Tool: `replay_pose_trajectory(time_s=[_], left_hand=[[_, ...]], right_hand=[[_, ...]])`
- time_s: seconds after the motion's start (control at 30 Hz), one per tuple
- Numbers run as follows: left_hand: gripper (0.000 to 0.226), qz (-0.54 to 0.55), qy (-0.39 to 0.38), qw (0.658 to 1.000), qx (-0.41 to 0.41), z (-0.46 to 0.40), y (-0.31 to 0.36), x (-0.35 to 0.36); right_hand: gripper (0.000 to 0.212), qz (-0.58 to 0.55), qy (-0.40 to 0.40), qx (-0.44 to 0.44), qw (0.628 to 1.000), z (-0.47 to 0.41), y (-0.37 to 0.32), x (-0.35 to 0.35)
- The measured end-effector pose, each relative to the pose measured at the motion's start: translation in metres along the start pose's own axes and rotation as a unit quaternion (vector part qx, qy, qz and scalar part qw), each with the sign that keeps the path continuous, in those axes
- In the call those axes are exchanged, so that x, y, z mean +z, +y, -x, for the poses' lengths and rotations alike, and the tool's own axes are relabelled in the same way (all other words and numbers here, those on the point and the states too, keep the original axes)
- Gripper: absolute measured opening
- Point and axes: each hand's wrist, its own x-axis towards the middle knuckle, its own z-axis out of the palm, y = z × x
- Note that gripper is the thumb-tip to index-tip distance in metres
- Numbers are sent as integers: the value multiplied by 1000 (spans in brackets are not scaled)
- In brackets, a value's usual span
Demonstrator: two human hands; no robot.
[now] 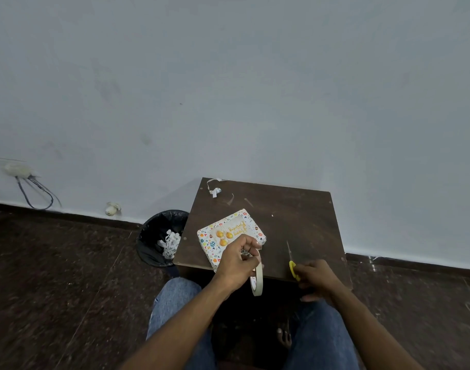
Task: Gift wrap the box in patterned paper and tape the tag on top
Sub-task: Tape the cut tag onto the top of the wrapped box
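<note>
The box (pixel 209 243), wrapped in white paper with small coloured patterns, lies on the small dark wooden table (pixel 295 222) near its front left. A birthday tag (pixel 232 232) with yellow balloons and gold lettering rests on top of it. My left hand (pixel 235 263) hovers over the box's near right corner and holds a roll of cream masking tape (pixel 257 280) upright on its edge. To the right, my right hand (pixel 315 276) grips the yellow handles of a pair of scissors (pixel 292 265), whose blades point away from me along the table.
A strip of paper scrap (pixel 215 189) lies at the table's far left corner. A black-lined bin (pixel 161 237) with paper offcuts stands on the floor left of the table. My knees in blue jeans are under the front edge. A wall runs behind.
</note>
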Motion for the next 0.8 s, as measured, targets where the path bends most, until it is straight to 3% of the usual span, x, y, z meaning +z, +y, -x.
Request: replay_pose_trajectory(time_s=[0.13,0.23,0.37,0.53,0.8], left_hand=[[27,1,-13,1000,-1,1,3,-2],[28,2,-25,1000,2,0,5,-5],[25,8,-34,999,3,-1,4,-9],[27,5,-65,998,10,2,3,-10],[26,-4,-72,997,6,2,2,-9]], right_hand=[[9,-8,-95,-106,990,6,4,-8],[5,59,-121,-164,977,9,0,-20],[21,173,-174,-214,946,18,-14,-33],[28,319,-152,-282,892,23,-28,-35],[33,384,-121,-318,858,20,-35,-25]])
